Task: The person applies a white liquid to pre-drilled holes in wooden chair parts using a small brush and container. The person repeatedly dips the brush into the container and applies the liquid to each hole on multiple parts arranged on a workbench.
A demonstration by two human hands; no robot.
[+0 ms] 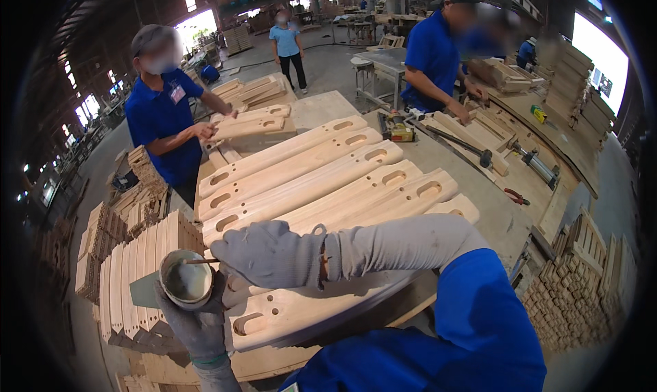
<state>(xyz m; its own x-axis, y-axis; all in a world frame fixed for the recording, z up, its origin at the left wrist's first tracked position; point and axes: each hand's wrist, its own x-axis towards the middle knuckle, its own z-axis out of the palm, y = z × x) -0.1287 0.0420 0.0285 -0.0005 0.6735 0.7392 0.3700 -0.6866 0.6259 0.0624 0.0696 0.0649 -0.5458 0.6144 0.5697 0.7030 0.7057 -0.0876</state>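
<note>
A round cup (pixel 165 274) of whitish, glue-like liquid (pixel 191 281) sits in my gloved left hand (pixel 197 327), whose fingers wrap round its side. My right hand (pixel 263 254), also in a grey glove, is closed on a thin stick (pixel 202 260) that reaches over the rim into the cup. Beneath my right forearm lies a row of pale wooden boards (pixel 294 160) with rounded ends, oval slots and small round holes. The nearest board (pixel 294 310) is right beside my left hand; my right arm covers parts of several others.
Stacked boards (pixel 140 272) stand at the left, beside a green flat piece (pixel 142 291). Across the table a co-worker (pixel 161 111) handles a slotted board (pixel 250 123). Another co-worker (pixel 431 63) works by a clamp (pixel 537 165) and red-handled pliers (pixel 517 197). Wood piles (pixel 568 303) fill the right.
</note>
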